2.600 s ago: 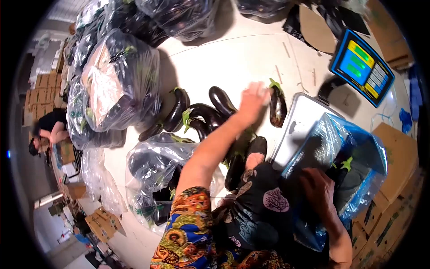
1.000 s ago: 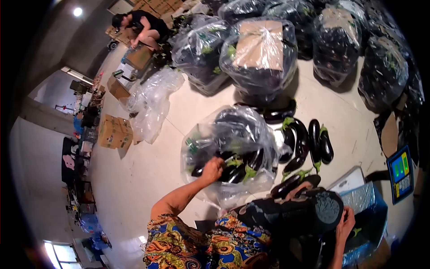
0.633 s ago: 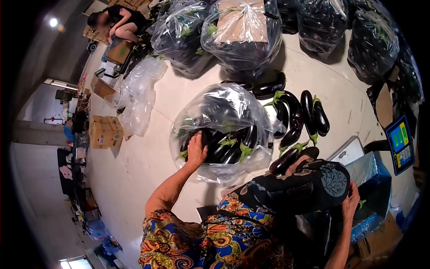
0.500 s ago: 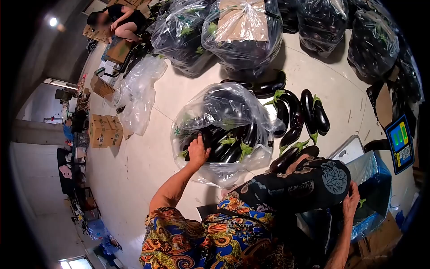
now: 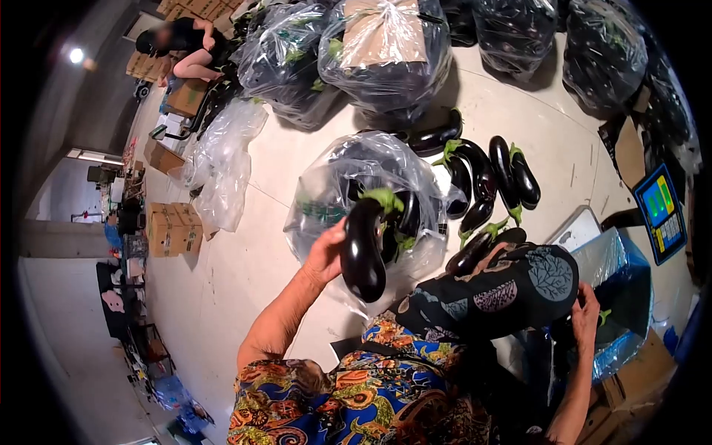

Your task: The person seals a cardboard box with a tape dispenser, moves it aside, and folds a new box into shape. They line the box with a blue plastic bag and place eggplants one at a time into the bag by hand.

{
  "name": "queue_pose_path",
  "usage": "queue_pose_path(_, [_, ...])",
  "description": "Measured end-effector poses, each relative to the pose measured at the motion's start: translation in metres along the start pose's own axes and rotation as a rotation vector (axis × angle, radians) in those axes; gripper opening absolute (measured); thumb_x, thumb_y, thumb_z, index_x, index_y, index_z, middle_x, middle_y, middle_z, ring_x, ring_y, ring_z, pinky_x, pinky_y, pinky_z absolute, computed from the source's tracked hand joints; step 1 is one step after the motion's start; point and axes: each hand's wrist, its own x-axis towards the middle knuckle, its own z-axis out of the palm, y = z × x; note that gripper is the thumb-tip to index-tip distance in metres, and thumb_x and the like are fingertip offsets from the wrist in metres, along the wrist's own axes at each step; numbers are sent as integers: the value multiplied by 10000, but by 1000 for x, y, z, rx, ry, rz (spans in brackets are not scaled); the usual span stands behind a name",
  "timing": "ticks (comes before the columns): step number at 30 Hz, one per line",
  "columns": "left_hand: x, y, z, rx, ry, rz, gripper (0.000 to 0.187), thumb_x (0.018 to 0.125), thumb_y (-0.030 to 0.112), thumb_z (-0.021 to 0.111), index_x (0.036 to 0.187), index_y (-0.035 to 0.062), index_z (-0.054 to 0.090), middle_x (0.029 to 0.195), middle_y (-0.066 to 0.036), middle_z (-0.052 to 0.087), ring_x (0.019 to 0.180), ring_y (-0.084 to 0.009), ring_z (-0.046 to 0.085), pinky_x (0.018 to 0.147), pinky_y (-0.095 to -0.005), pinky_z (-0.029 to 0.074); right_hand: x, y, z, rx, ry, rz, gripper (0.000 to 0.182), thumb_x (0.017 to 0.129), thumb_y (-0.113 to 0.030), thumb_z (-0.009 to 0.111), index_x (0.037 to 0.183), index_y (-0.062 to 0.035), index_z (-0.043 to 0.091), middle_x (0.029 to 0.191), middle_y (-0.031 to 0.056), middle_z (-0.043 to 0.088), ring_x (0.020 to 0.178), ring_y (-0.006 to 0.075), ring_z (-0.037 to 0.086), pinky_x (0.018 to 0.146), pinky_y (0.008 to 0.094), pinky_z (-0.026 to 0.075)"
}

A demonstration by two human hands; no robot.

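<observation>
A large dark eggplant (image 5: 363, 250) with a green cap hangs in my left hand (image 5: 326, 254), whose fingers are closed on its side. Beneath and beyond it lies an open clear plastic bag (image 5: 311, 200) with more eggplants inside. My right hand (image 5: 586, 315) is at the right, beside my knee and next to a blue-lined box (image 5: 630, 297) with a green stem showing in it; its fingers are curled and what they hold, if anything, is hidden. Several loose eggplants (image 5: 482, 174) lie on the floor right of the bag.
Full bags of eggplants (image 5: 386, 74) stand along the far side. At the right is a scale display (image 5: 660, 211). Cardboard boxes (image 5: 174, 228) and an empty plastic bag (image 5: 222, 167) lie left. Another person (image 5: 185, 48) crouches at the upper left.
My left hand has come up out of the bag toward me, now with an eggplant in it. The bag's opening has narrowed. My right hand has stayed beside the blue-lined box.
</observation>
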Motion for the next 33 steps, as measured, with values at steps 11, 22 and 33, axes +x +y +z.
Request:
queue_pose_path(11, [43, 10, 105, -190, -237, -195, 726, 837, 452, 601, 1373, 0, 413, 1204, -204, 567, 918, -287, 665, 793, -399, 601, -41, -69, -25, -11, -51, 50, 256, 866, -130, 618, 1066, 28, 612, 761, 20, 552, 710, 109, 520, 668, 255, 436])
queue_pose_path(22, [125, -92, 342, 492, -567, -105, 679, 873, 361, 569, 1419, 14, 363, 1226, -181, 566, 1071, -262, 595, 938, -391, 500, -81, -149, -92, 567, 110, -62, 594, 869, -304, 705, 1318, 26, 502, 1214, 161, 605, 1128, 195, 574, 983, 320, 451])
queue_pose_path(33, [156, -227, 391, 1062, -943, -519, 702, 719, 185, 786, 1302, -43, 469, 1128, -111, 590, 1066, -202, 550, 970, -324, 423, -110, -73, -67, 328, 298, 59, 742, 700, -322, 831, 1247, 23, 466, 1057, 179, 648, 985, 261, 643, 852, 359, 502])
